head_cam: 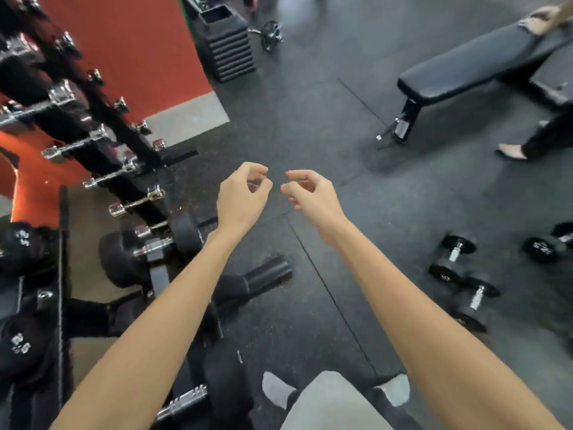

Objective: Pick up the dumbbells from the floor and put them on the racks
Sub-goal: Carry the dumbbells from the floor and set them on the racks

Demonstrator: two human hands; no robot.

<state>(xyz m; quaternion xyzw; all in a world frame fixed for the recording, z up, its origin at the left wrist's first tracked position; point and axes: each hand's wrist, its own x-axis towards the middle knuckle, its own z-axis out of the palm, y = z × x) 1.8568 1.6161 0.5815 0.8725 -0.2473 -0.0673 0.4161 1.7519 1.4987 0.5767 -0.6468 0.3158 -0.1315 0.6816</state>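
Dumbbells (452, 259) on floor (310, 125) at right, long axes running near-to-far, slightly tilted; left hand (240, 197) and right hand (310, 197) empty, loosely curled; rack (93, 144) left.

White numerals mark the end of a dumbbell (544, 248) on the floor at right; they look like 25, seen upside down and blurred. 2 black dumbbell heads (20, 237) (20, 344) at the left edge also carry white numbers, too smeared to read. A small mark on another floor dumbbell (446, 276) cannot be made out.
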